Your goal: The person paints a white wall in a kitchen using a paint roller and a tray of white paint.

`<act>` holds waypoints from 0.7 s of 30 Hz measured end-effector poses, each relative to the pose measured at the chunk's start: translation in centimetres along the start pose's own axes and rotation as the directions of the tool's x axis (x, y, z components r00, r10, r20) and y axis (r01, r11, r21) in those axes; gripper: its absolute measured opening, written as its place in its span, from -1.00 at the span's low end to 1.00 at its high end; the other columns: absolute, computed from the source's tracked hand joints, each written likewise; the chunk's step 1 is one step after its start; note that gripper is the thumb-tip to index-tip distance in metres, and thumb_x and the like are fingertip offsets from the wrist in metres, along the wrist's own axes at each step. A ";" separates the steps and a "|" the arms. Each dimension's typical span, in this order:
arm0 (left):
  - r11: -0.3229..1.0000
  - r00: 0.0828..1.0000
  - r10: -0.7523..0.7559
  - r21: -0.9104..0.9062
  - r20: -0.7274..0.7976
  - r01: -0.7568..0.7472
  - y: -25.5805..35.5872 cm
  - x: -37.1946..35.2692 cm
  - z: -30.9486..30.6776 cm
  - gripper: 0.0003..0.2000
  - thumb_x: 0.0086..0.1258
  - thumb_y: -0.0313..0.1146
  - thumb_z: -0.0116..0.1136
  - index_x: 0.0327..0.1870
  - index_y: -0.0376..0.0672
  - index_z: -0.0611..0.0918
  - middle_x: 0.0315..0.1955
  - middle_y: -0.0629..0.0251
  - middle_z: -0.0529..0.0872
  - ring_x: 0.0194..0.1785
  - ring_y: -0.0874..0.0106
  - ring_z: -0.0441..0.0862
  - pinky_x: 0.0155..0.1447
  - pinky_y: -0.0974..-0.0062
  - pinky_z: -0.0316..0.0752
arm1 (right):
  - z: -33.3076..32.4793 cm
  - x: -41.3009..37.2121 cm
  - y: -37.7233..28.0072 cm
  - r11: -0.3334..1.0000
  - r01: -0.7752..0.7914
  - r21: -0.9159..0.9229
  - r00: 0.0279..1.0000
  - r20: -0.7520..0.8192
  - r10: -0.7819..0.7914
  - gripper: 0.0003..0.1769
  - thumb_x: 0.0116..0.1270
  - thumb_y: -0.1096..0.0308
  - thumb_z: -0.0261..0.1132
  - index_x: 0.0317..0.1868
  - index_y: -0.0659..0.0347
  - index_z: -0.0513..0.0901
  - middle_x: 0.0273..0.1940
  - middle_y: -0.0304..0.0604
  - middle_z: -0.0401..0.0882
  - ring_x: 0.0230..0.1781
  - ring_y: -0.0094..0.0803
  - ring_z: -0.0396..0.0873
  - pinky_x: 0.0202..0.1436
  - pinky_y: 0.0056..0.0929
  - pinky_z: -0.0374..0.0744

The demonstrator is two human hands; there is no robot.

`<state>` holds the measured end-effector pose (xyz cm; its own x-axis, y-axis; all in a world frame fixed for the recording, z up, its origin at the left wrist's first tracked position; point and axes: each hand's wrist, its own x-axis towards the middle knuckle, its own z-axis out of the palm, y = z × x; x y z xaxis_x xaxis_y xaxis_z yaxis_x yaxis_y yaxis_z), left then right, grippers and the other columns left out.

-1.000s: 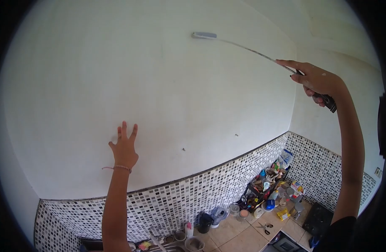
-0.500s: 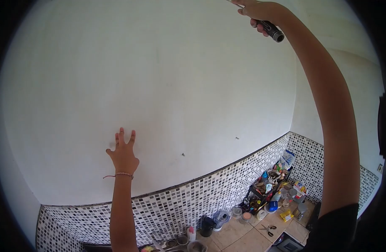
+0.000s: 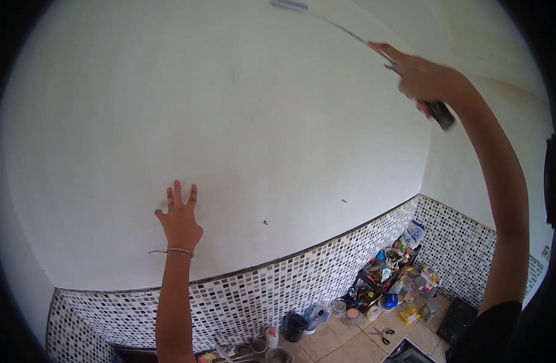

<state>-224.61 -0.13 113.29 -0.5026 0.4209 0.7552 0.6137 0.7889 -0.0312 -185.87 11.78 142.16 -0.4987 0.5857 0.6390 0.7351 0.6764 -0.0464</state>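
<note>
My right hand (image 3: 424, 78) is raised at the upper right, its fingers wrapped around the black handle of a paint roller (image 3: 344, 29). A thin metal rod runs from the handle up to the left, ending in a pale roller head (image 3: 290, 5) near the top edge of the view. It lies close to the white wall (image 3: 229, 133); whether it touches cannot be told. My left hand (image 3: 180, 219), with a thin bracelet at the wrist, rests on the lower part of the wall, fingers spread and holding nothing.
Mosaic tiles (image 3: 278, 283) line the wall below a dark edge. Along the tiled counter (image 3: 344, 340) stand a black jug (image 3: 296, 327), a clear pitcher (image 3: 316, 316), jars, scissors (image 3: 384, 334), a yellow packet (image 3: 409, 314) and a crowded rack (image 3: 381, 273). Two small fixings stick out of the wall.
My right hand has moved down and to the right with the paint roller, bringing the roller head into view. My left hand stays at nearly the same spot on the wall.
</note>
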 end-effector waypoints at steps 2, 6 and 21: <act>1.000 1.000 -0.013 -0.027 0.007 0.013 0.0 0.1 -0.1 -0.16 0.03 -0.57 0.21 0.47 0.24 0.37 0.54 0.21 0.11 0.56 0.23 0.21 0.16 -0.09 0.35 | -0.2 4.3 -1.0 0.999 0.020 0.029 0.997 -0.071 -0.018 -0.02 0.12 0.68 -0.08 0.58 -0.19 0.00 -0.57 -0.07 0.47 -0.76 -0.38 0.44 -0.69 -0.30 0.53; 0.998 0.999 -0.031 -0.054 0.040 0.033 0.1 0.3 -0.1 -0.16 0.05 -0.60 0.18 0.48 0.25 0.35 0.54 0.22 0.11 0.57 0.23 0.19 0.18 -0.11 0.37 | 2.6 9.6 -3.9 0.924 0.014 0.381 0.990 -0.132 0.039 -0.11 0.25 0.54 -0.10 0.60 -0.24 -0.05 -0.48 -0.02 0.52 -0.66 -0.34 0.46 -0.59 -0.25 0.58; 0.989 0.981 -0.066 -0.121 0.184 0.089 0.9 0.8 -2.3 -0.19 0.01 -0.51 0.17 0.45 0.20 0.40 0.52 0.19 0.10 0.55 0.25 0.20 0.22 -0.15 0.35 | 27.8 -8.9 -2.8 0.874 0.083 0.479 0.993 0.032 -0.112 0.10 0.13 0.73 0.03 0.61 0.07 -0.35 -0.67 0.04 0.46 -0.74 -0.14 0.43 -0.57 -0.21 0.45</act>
<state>-223.08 -0.13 115.41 -0.6455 0.4432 0.6220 0.6356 0.7633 0.1157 -196.22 17.11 115.24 -0.5926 0.5201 0.6151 0.3805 0.8538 -0.3554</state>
